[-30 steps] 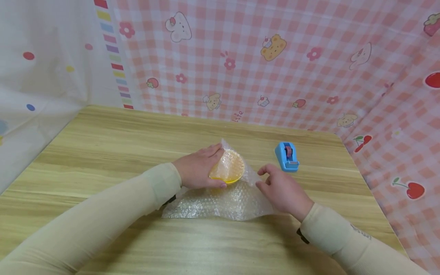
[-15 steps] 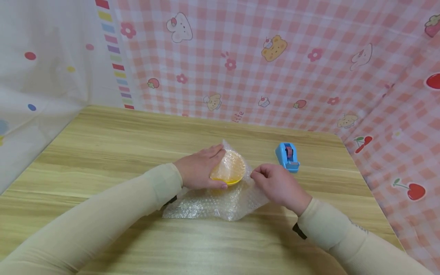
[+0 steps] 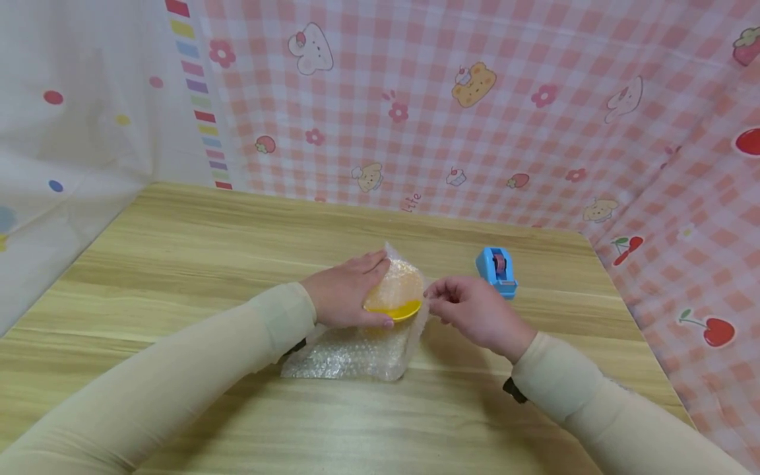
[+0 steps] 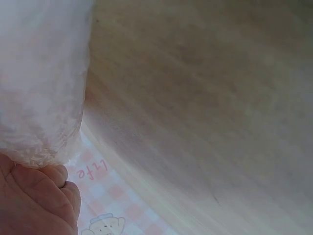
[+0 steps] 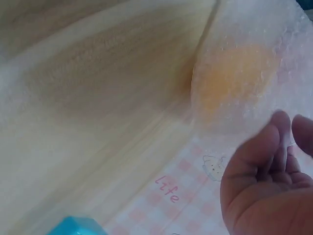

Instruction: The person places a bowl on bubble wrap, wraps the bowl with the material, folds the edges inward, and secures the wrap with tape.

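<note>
A round yellow bowl lies on a sheet of bubble wrap, part of which is folded over its top. My left hand holds the bowl's left side through the wrap, fingers at the back and thumb along the near rim. In the left wrist view, bent fingers meet the wrap's edge. My right hand pinches the wrap's edge just right of the bowl. The right wrist view shows the bowl as an orange patch behind the film, with the thumb and fingers right at its edge.
A blue tape dispenser with a pinkish roll stands behind the right hand on the wooden table. Pink checked cloth hangs along the back and right side, pale cloth on the left.
The right hand has moved left, folding the wrap's right part in toward the bowl, so the sheet on the table spreads less to the right. The left hand has stayed in place.
</note>
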A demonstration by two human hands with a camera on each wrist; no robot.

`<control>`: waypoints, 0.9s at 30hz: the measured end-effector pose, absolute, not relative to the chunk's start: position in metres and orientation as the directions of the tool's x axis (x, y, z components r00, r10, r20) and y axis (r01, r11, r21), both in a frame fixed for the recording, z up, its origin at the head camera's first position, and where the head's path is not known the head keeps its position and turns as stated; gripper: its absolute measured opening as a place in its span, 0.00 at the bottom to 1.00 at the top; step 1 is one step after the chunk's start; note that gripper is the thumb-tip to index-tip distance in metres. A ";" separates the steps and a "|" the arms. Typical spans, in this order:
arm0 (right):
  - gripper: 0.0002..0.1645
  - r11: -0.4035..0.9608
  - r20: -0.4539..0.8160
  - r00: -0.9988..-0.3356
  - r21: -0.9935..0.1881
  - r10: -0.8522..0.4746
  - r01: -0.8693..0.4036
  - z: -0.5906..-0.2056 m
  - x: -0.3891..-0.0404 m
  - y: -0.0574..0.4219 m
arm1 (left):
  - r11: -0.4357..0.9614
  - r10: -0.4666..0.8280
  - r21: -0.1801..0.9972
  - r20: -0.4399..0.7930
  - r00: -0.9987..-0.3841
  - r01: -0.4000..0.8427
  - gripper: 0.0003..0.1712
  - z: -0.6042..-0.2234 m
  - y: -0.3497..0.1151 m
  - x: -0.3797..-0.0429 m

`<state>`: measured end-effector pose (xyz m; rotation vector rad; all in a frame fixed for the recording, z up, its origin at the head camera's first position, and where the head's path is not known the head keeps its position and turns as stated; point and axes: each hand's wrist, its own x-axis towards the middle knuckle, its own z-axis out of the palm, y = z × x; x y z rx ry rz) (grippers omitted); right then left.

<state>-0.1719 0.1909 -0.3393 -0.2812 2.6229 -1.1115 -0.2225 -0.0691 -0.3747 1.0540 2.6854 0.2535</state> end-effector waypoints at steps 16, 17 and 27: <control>0.10 0.787 -0.086 -0.962 -0.596 -0.260 -0.160 -0.347 -0.189 0.166 | 0.717 0.690 0.269 -0.151 -0.707 0.643 0.66 -0.375 -0.070 -0.222; 0.10 0.792 -0.081 -0.964 -0.590 -0.253 -0.158 -0.347 -0.190 0.164 | 0.717 0.691 0.268 -0.150 -0.708 0.643 0.66 -0.375 -0.070 -0.223; 0.10 0.799 -0.032 -0.970 -0.574 -0.239 -0.178 -0.355 -0.199 0.150 | 0.710 0.696 0.278 -0.142 -0.704 0.646 0.66 -0.376 -0.071 -0.224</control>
